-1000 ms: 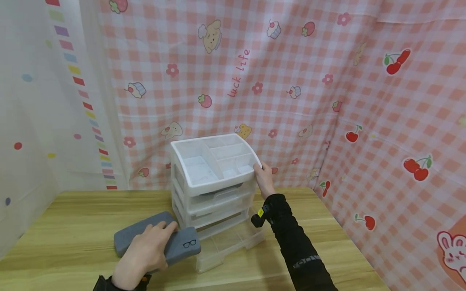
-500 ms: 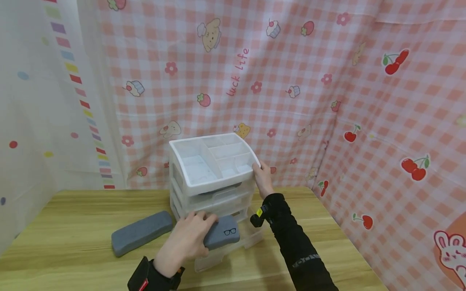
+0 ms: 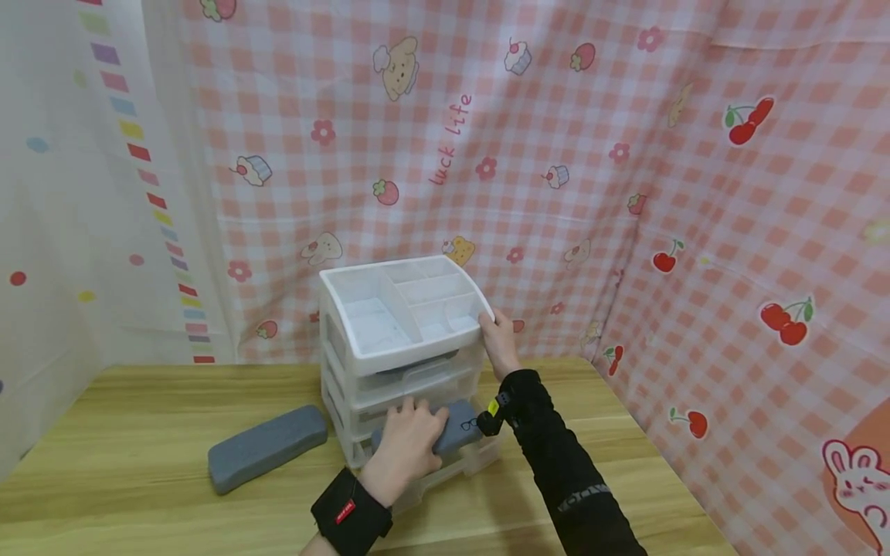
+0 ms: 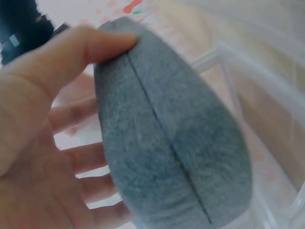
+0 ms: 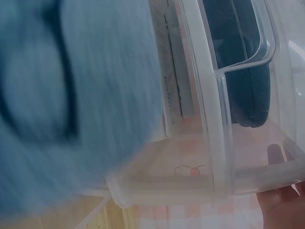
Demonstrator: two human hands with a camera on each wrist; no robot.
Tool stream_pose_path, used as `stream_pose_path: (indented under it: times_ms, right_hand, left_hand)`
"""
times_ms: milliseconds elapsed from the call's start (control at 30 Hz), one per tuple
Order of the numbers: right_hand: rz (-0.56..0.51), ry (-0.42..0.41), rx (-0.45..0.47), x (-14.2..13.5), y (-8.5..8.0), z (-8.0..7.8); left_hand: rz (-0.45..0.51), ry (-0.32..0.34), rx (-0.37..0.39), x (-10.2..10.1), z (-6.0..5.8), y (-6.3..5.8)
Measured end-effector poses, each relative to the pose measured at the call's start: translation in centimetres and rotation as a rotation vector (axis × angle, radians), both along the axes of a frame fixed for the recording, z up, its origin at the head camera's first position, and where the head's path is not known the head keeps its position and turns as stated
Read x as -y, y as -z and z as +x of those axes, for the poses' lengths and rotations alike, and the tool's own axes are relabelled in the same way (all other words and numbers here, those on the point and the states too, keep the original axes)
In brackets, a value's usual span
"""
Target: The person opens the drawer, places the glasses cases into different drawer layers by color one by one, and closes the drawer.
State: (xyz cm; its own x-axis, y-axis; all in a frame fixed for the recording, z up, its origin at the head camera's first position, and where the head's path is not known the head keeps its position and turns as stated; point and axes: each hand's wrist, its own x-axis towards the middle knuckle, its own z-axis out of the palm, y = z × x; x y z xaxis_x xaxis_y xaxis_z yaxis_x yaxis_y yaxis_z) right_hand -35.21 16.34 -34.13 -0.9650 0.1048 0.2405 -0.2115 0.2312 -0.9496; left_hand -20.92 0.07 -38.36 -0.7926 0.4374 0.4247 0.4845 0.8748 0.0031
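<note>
My left hand [image 3: 410,442] grips a grey glasses case [image 3: 459,426] with a small glasses print, held over the pulled-out bottom drawer [image 3: 481,457] of a white plastic drawer unit [image 3: 417,353]. In the left wrist view, the thumb presses one side of the case [image 4: 167,119] while the fingers reach round the other, and its seam shows. My right hand [image 3: 502,344] holds the unit's upper right edge. Through the clear plastic in the right wrist view, a dark case [image 5: 250,93] shows inside a closed drawer.
A second grey glasses case [image 3: 267,448] lies on the wooden table [image 3: 167,401], left of the unit. Divided compartments [image 3: 375,320] form the unit's top. Pink checked cloth [image 3: 431,154] hangs close behind, and more runs along the right side.
My left hand has lifted the glasses case off the other one on the table and carried it right, over the bottom drawer. My right hand has stayed on the unit's edge.
</note>
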Motion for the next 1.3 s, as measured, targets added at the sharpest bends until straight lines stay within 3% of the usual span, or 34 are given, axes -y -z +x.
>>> stream_pose_path:
  times_ms: [167, 333, 467, 700, 933, 1300]
  right_hand:
    - [0.001, 0.011, -0.015, 0.0, 0.1, 0.1]
    - [0.002, 0.016, -0.007, 0.0, 0.1, 0.1]
    - [0.005, 0.021, -0.001, 0.0, 0.1, 0.1]
    - [-0.005, 0.011, 0.008, -0.2, 0.0, -0.1]
    - [-0.012, 0.006, 0.001, 0.0, 0.3, 0.0]
    - [-0.007, 0.007, -0.006, 0.0, 0.1, 0.0]
  left_hand:
    - [-0.048, -0.018, -0.037, -0.9, -1.0, 1.3]
    - [-0.11, -0.03, -0.027, -1.4, -1.6, 2.7]
    - [-0.1, -0.004, 0.004, -1.2, -2.1, 3.6]
    - [-0.076, 0.018, 0.073, -0.9, -2.7, 3.9]
    - [-0.107, 0.018, -0.076, -0.7, -2.9, 5.0]
    - [-0.145, -0.029, -0.145, -0.2, -3.9, 6.0]
